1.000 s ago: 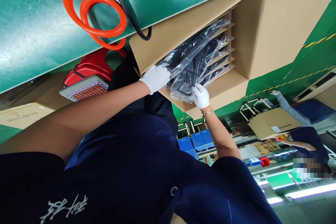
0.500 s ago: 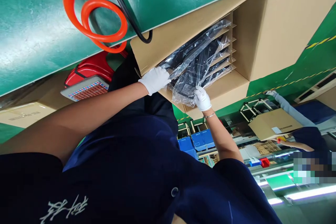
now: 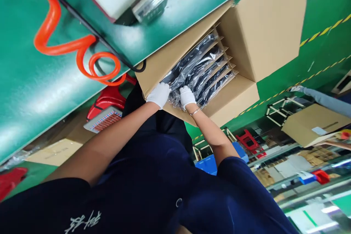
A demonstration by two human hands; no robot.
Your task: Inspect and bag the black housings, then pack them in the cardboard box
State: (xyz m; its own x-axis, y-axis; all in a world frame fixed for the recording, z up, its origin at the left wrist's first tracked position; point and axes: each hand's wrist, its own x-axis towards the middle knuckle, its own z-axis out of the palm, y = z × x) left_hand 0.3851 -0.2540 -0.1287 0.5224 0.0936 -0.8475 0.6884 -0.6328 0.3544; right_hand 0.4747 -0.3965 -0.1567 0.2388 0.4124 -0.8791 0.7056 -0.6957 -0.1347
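- The left hand (image 3: 158,94) in a white glove presses flat on the clear plastic bags of black parts (image 3: 197,71).
- The right hand (image 3: 187,96), gloved, seems to pinch a bag edge.
- The bags stand in the brown cardboard box (image 3: 260,33).

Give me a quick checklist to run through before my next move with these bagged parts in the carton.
1. Left hand on the bagged parts at the carton's near edge: ok.
2. Right hand on the bags beside it: ok.
3. Fingers closed on a single bag: cannot tell.
4. Bags sitting between the cardboard dividers: ok.
5. Carton flaps open: ok.
6. Orange hose clear of the carton: ok.
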